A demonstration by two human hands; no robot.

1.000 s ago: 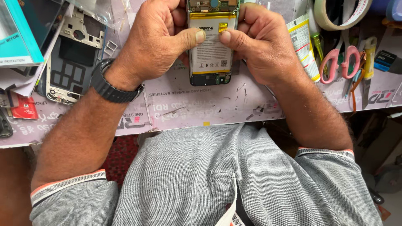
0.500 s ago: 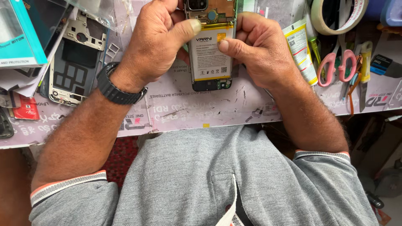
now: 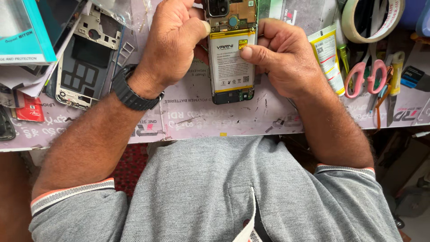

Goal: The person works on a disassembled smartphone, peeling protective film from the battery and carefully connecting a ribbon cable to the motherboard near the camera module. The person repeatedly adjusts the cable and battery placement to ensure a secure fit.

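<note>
two hands grip an opened phone (image 3: pixel 230 49) at top centre of the frame on the tabletop (image 3: pixel 201 118); left hand (image 3: pixel 172 42) and right hand (image 3: pixel 282 56), fingers closed, thumbs pressing its battery (image 3: pixel 228 67); seating step, judging; next needs even pressure.

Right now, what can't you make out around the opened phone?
- Phone: top cut off by the head view's upper edge.
- Phone's side edges: covered by the left hand and right hand.
- Tape roll: partly cut by the top edge.
- Scissors: blades buried under tools.
- Parts at the phone's bottom end: too small to tell.
</note>
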